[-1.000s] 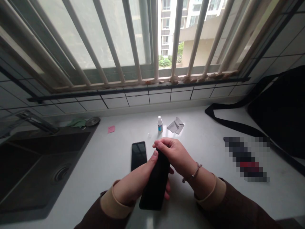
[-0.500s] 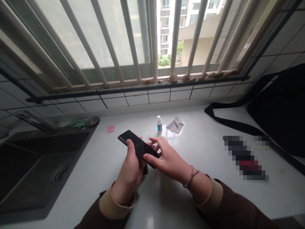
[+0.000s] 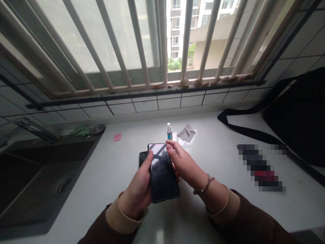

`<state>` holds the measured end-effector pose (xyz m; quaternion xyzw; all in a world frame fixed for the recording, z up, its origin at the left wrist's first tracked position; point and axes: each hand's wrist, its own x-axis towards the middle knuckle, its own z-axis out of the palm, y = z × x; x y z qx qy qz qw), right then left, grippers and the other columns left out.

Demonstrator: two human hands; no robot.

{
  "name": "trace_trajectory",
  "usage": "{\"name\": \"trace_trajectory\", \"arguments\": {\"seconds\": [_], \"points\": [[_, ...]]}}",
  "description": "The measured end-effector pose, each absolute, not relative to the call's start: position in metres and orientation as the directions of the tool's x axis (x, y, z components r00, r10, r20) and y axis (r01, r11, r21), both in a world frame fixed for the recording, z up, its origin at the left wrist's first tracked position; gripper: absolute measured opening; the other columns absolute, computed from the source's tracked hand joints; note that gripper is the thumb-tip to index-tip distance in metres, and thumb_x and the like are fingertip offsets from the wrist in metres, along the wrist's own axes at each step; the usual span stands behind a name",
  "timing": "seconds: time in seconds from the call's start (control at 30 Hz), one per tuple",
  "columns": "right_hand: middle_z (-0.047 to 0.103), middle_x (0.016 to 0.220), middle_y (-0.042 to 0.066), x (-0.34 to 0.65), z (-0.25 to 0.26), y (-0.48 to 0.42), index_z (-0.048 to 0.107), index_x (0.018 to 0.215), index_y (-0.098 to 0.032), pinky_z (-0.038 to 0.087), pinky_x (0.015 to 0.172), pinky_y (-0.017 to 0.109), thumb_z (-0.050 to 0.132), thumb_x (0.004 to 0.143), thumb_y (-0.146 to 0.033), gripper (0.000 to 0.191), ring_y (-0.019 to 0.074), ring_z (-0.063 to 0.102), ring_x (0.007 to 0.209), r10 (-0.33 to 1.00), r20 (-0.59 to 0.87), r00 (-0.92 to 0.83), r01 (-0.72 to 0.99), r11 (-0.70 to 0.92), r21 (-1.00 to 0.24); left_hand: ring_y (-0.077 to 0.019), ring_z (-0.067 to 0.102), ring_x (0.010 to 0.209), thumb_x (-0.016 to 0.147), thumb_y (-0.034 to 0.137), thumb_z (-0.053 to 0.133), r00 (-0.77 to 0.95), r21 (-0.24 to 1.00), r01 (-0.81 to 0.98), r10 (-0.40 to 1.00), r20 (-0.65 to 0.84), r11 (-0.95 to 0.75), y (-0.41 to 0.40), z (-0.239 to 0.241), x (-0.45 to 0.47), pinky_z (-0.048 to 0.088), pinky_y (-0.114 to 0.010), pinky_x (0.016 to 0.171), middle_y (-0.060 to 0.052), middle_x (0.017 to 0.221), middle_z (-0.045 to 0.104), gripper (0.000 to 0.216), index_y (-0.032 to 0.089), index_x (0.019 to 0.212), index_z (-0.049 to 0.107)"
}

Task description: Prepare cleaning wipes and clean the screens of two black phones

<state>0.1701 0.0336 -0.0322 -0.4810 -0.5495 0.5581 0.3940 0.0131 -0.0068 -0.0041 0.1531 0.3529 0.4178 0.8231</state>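
A black smartphone (image 3: 164, 179) is held between my two hands, its glossy screen facing up and reflecting the window bars. My left hand (image 3: 139, 183) grips its left edge, the thumb resting along the upper side. On the right edge, my right hand (image 3: 186, 166) has its thumb at the top corner, with fingertips partly hidden behind the phone. Beneath, a second dark phone (image 3: 142, 159) lies on the counter, mostly covered. Just beyond the phone's top stands a small white bottle (image 3: 169, 131) with a blue label, and beside it a creased grey cloth (image 3: 187, 133).
A dark sink (image 3: 33, 196) with a metal faucet (image 3: 38, 129) takes up the left. Near it are a green cloth (image 3: 80, 130), a metal strainer (image 3: 97, 129) and a pink paper slip (image 3: 117, 137). To the right are a black bag (image 3: 297, 112) and a blurred-out object (image 3: 262, 167).
The phone has turned from a diagonal tilt to nearly upright in my view, its screen now towards me. My right hand has shifted to its upper right edge. The second phone now shows.
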Motion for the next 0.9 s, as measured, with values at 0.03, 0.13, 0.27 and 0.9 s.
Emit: {"name": "trace_trajectory", "arguments": {"seconds": [0.03,0.13,0.27,0.9], "points": [[0.065,0.142,0.018,0.171,-0.033,0.035,0.050,0.155,-0.022,0.059,0.099,0.049,0.047,0.106,-0.074,0.072,0.0308,0.070,0.117,0.970,-0.129,-0.204,0.070,-0.116,-0.991,-0.0387,0.080,0.104,0.104,0.068,0.052,0.418,0.537,-0.568,0.781,-0.464,0.623,-0.007,-0.003,0.014,0.062,-0.055,0.102,-0.020,0.103,0.082,0.065,0.011,0.123,0.077],[0.060,0.151,0.019,0.175,-0.034,0.037,0.050,0.156,-0.022,0.056,0.109,0.053,0.053,0.103,-0.075,0.075,0.0335,0.065,0.130,0.970,-0.102,-0.222,0.092,-0.084,-0.992,-0.0339,0.082,0.092,0.105,0.067,0.051,0.314,0.587,-0.581,0.821,-0.478,0.564,-0.005,-0.002,0.015,0.064,-0.050,0.096,-0.018,0.099,0.082,0.065,0.011,0.125,0.077],[0.038,0.173,0.019,0.178,-0.029,0.031,0.037,0.167,-0.025,0.041,0.126,0.057,0.078,0.091,-0.069,0.097,0.0377,0.039,0.159,0.901,0.057,-0.430,0.164,0.140,-0.976,-0.0326,0.081,0.093,0.106,0.068,0.047,0.162,0.643,-0.573,0.839,-0.519,0.508,-0.001,-0.005,0.014,0.065,-0.048,0.093,-0.017,0.100,0.082,0.065,0.013,0.128,0.076],[-0.007,0.184,0.019,0.188,-0.018,0.027,0.006,0.178,-0.028,0.008,0.135,0.066,0.102,0.051,-0.068,0.164,0.0430,-0.005,0.170,0.684,0.073,-0.726,0.310,0.420,-0.853,-0.0320,0.053,0.153,0.104,0.074,0.047,0.411,0.691,-0.483,0.836,-0.363,0.538,-0.005,-0.030,0.010,0.031,-0.047,0.133,-0.014,0.154,0.067,0.074,0.022,0.156,0.060]]}}
